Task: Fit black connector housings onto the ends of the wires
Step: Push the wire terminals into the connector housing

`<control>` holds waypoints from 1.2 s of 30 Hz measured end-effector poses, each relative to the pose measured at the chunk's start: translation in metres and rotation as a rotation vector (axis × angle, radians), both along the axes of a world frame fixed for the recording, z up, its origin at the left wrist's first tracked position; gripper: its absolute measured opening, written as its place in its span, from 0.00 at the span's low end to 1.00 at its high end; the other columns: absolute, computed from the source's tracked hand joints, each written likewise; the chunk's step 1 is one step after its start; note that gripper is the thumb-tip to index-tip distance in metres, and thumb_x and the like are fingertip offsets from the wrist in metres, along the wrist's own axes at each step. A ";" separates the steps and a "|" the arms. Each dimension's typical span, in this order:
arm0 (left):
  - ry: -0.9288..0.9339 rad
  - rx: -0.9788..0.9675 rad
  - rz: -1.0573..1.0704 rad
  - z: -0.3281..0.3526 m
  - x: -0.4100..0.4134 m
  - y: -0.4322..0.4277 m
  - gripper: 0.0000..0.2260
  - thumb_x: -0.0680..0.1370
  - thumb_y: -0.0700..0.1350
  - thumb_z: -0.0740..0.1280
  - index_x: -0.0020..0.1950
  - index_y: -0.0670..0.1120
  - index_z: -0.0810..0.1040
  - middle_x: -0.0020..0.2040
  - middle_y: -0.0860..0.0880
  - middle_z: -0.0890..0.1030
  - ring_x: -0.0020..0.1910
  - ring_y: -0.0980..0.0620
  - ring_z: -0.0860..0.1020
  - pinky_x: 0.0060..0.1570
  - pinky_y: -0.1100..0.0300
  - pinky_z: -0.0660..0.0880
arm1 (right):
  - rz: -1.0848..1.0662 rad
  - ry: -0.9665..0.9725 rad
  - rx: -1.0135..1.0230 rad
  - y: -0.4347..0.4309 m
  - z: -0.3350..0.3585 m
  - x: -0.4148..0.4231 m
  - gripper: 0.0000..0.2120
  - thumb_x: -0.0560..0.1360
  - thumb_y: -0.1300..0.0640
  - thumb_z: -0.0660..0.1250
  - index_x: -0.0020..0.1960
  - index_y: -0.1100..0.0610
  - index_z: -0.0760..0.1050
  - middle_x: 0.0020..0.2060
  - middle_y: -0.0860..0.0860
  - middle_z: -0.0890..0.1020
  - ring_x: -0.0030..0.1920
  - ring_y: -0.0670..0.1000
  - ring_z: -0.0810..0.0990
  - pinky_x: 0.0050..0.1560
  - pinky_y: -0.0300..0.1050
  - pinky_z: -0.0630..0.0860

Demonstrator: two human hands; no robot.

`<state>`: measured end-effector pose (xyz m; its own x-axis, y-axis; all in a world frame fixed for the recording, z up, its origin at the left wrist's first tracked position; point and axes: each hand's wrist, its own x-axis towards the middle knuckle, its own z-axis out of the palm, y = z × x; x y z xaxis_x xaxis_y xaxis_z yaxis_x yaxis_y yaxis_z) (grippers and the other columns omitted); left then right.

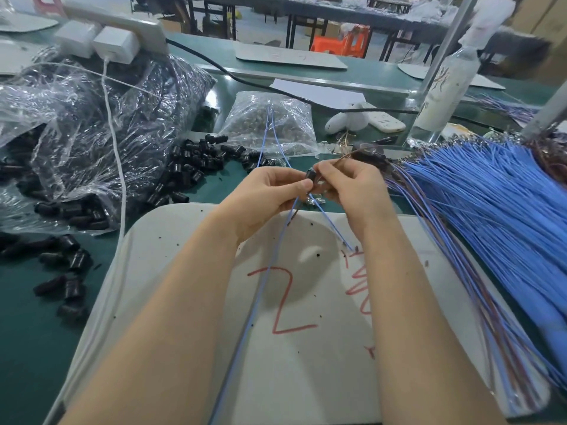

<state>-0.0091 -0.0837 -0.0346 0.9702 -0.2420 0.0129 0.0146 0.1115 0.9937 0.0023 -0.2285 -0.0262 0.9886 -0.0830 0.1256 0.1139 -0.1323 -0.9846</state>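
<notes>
My left hand (270, 191) and my right hand (349, 185) meet above the far edge of a white board (306, 348). Between their fingertips sits one black connector housing (312, 177); my left thumb and fingers pinch it. My right hand pinches a thin brown wire (343, 157) at the housing. Thin blue wires (264, 289) run from the hands down across the board and up toward a clear bag. Loose black housings (196, 167) lie heaped on the green table to the left.
A big crumpled plastic bag (92, 133) of housings fills the left. A small clear bag (270, 127) of parts lies behind the hands. A thick bundle of blue and brown wires (491, 210) spreads on the right. A clear bottle (441, 96), a white remote and chargers stand further back.
</notes>
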 end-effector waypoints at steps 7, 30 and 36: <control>-0.179 0.371 0.179 -0.008 0.002 -0.003 0.06 0.75 0.44 0.71 0.42 0.56 0.80 0.40 0.53 0.82 0.40 0.54 0.77 0.53 0.56 0.74 | -0.353 -0.317 0.148 -0.009 0.008 -0.001 0.11 0.80 0.59 0.62 0.39 0.55 0.75 0.31 0.48 0.79 0.29 0.41 0.77 0.33 0.34 0.74; -0.433 0.522 0.258 -0.006 0.000 -0.010 0.04 0.75 0.40 0.69 0.49 0.46 0.82 0.39 0.56 0.80 0.37 0.64 0.75 0.43 0.74 0.70 | -0.162 -0.239 -0.296 0.005 -0.001 0.000 0.09 0.78 0.54 0.65 0.43 0.57 0.79 0.33 0.49 0.80 0.36 0.49 0.77 0.47 0.51 0.77; -0.157 -0.074 0.396 0.012 -0.001 -0.008 0.04 0.78 0.39 0.65 0.50 0.42 0.79 0.43 0.46 0.82 0.42 0.50 0.78 0.47 0.57 0.76 | 0.130 -0.120 -0.088 0.033 0.005 -0.015 0.01 0.80 0.57 0.61 0.51 0.54 0.71 0.29 0.48 0.79 0.31 0.47 0.76 0.37 0.44 0.77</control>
<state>-0.0102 -0.0913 -0.0223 0.9730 0.1553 0.1708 -0.1940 0.1489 0.9696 -0.0129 -0.1959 -0.0211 0.9678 0.0614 0.2442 0.2516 -0.1941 -0.9482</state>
